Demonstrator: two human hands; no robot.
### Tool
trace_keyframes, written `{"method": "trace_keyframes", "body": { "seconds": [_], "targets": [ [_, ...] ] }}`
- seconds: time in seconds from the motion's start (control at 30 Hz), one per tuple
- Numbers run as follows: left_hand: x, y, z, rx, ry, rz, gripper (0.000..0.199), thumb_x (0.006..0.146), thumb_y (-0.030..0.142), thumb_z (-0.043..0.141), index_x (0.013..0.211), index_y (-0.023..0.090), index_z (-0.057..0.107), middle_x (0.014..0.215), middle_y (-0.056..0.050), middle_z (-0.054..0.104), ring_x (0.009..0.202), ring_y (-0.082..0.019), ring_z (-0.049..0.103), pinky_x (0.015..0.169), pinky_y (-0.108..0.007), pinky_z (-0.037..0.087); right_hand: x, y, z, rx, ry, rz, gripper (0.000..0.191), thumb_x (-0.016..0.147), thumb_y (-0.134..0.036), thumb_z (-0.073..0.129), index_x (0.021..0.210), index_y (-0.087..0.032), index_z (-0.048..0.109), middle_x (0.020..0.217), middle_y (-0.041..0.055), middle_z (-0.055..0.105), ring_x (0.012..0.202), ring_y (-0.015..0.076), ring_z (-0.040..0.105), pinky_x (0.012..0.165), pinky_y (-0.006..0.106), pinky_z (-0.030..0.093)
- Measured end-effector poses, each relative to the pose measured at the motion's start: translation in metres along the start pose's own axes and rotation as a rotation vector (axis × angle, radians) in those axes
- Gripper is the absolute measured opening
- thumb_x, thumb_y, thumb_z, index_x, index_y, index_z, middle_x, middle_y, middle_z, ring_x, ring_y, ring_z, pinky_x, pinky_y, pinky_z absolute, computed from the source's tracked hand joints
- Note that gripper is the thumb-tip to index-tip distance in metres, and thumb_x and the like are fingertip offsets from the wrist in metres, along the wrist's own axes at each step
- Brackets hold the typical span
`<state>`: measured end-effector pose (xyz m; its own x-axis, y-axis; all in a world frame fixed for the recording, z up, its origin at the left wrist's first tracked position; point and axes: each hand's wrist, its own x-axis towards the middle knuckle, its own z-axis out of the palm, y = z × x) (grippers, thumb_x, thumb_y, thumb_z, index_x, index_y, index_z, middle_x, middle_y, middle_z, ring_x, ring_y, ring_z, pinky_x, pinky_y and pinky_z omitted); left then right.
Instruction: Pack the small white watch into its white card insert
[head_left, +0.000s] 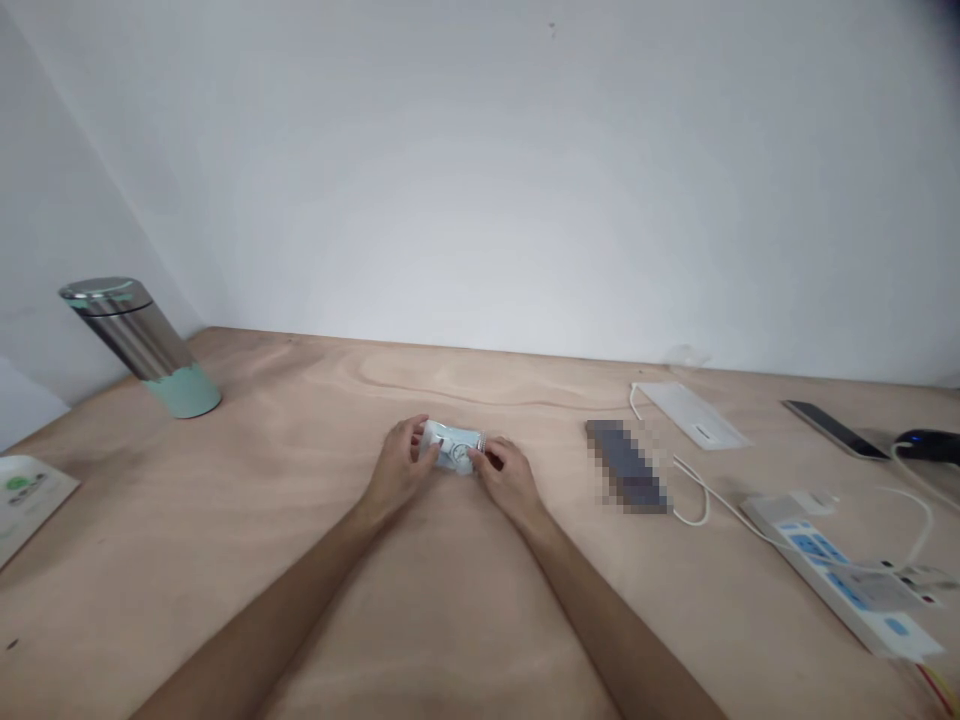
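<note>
Plywood counter (300, 560) ran against a plain white wall (480, 170); pale blue plastic-wrapped packet (454, 447) sat mid-counter, well off the near edge, held above the wood at both ends; left hand (401, 468) pinched one end, right hand (506, 478) the other, each grip closed and evenly placed on the glossy, crinkled film; brushed steel tumbler (131, 325) with mint-green base stood near far left corner; white power strip (840, 580) lay along right edge; dark phone (832, 428) lay near far right corner.

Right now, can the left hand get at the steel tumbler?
Probably yes: nothing stands between the left hand and the steel tumbler on the wooden table, though the hand holds the plastic packet and must release it.
</note>
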<state>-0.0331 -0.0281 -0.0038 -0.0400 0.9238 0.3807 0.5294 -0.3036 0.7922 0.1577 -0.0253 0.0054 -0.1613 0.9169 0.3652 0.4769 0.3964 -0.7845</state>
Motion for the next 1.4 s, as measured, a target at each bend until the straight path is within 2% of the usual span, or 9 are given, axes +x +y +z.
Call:
{"method": "trace_keyframes", "body": {
  "seconds": [0.1, 0.27, 0.47, 0.57, 0.67, 0.87, 1.07, 1.23, 1.4],
  "targets": [
    [0.002, -0.004, -0.001, 0.132, 0.010, 0.043, 0.043, 0.081, 0.036, 0.057, 0.119, 0.016, 0.053, 0.101, -0.009, 0.058, 0.090, -0.022, 0.055, 0.083, -0.040, 0.048, -0.001, 0.004, 0.002, 0.048, 0.018, 0.066, 0.022, 0.081, -0.033, 0.056, 0.093, -0.018, 0.067, 0.085, 0.0042, 0.066, 0.078, 0.0179, 0.059, 0.074, 0.029, 0.046],
    [0.003, -0.004, -0.001, 0.295, -0.006, 0.044, 0.038, 0.081, 0.035, 0.058, 0.113, 0.015, 0.057, 0.091, -0.007, 0.059, 0.083, -0.022, 0.056, 0.084, -0.042, 0.046, -0.004, 0.007, 0.003, 0.091, 0.020, 0.169, 0.047, 0.080, -0.030, 0.056, 0.126, -0.021, 0.048, 0.076, -0.0011, 0.065, 0.068, 0.0164, 0.060, 0.068, 0.028, 0.048],
    [0.001, -0.004, -0.002, 0.273, 0.018, 0.082, 0.035, 0.081, 0.031, 0.058, 0.113, 0.018, 0.054, 0.101, -0.007, 0.057, 0.084, -0.020, 0.057, 0.079, -0.036, 0.047, -0.003, 0.005, 0.003, -0.104, -0.021, -0.074, 0.021, 0.084, -0.020, 0.049, 0.094, -0.023, 0.067, 0.093, 0.0028, 0.070, 0.087, 0.0185, 0.062, 0.084, 0.032, 0.045],
    [0.002, -0.004, -0.002, 0.299, -0.030, 0.115, 0.017, 0.084, 0.028, 0.054, 0.096, 0.019, 0.060, 0.096, -0.006, 0.057, 0.084, -0.020, 0.057, 0.077, -0.035, 0.046, -0.004, 0.006, 0.004, -0.153, -0.026, -0.160, 0.032, 0.076, -0.008, 0.047, 0.097, -0.021, 0.068, 0.096, 0.0033, 0.070, 0.090, 0.0185, 0.061, 0.088, 0.033, 0.043],
    [0.003, -0.004, -0.004, 0.335, -0.059, 0.153, 0.013, 0.085, 0.025, 0.051, 0.090, 0.018, 0.061, 0.089, -0.005, 0.059, 0.083, -0.020, 0.057, 0.079, -0.035, 0.045, -0.004, 0.009, 0.005, -0.184, -0.079, -0.219, 0.045, 0.071, -0.001, 0.045, 0.106, -0.020, 0.066, 0.099, 0.0049, 0.068, 0.093, 0.0189, 0.059, 0.089, 0.034, 0.042],
    [0.004, -0.001, -0.009, 0.282, -0.106, 0.205, 0.017, 0.084, 0.019, 0.049, 0.093, 0.018, 0.064, 0.085, -0.006, 0.062, 0.086, -0.021, 0.057, 0.082, -0.036, 0.045, -0.005, 0.012, 0.003, -0.284, -0.032, -0.138, 0.031, 0.083, -0.011, 0.052, 0.102, -0.026, 0.071, 0.093, 0.0076, 0.062, 0.089, 0.0204, 0.055, 0.083, 0.034, 0.047],
    [0.002, 0.000, -0.006, 0.115, -0.061, 0.109, 0.025, 0.084, 0.031, 0.052, 0.105, 0.018, 0.058, 0.101, -0.008, 0.062, 0.090, -0.021, 0.058, 0.081, -0.037, 0.048, -0.004, 0.012, 0.002, -0.321, 0.001, -0.207, 0.032, 0.083, -0.010, 0.051, 0.103, -0.026, 0.070, 0.127, 0.0059, 0.054, 0.111, 0.0220, 0.049, 0.094, 0.038, 0.042],
    [0.001, 0.003, -0.007, -0.133, -0.004, -0.057, 0.033, 0.083, 0.034, 0.052, 0.111, 0.017, 0.049, 0.112, -0.011, 0.057, 0.093, -0.020, 0.060, 0.079, -0.036, 0.051, -0.003, 0.009, 0.001, -0.276, -0.041, -0.189, 0.030, 0.084, -0.010, 0.050, 0.104, -0.023, 0.067, 0.110, 0.0037, 0.068, 0.100, 0.0195, 0.058, 0.091, 0.036, 0.043],
    [0.000, 0.009, -0.009, -0.177, -0.016, -0.085, 0.033, 0.081, 0.025, 0.051, 0.113, 0.018, 0.046, 0.113, -0.011, 0.056, 0.098, -0.020, 0.059, 0.083, -0.039, 0.050, -0.001, 0.011, 0.001, -0.234, -0.030, -0.129, 0.031, 0.085, -0.010, 0.048, 0.107, -0.023, 0.065, 0.105, 0.0031, 0.069, 0.097, 0.0191, 0.059, 0.089, 0.033, 0.042]
  ]
}}
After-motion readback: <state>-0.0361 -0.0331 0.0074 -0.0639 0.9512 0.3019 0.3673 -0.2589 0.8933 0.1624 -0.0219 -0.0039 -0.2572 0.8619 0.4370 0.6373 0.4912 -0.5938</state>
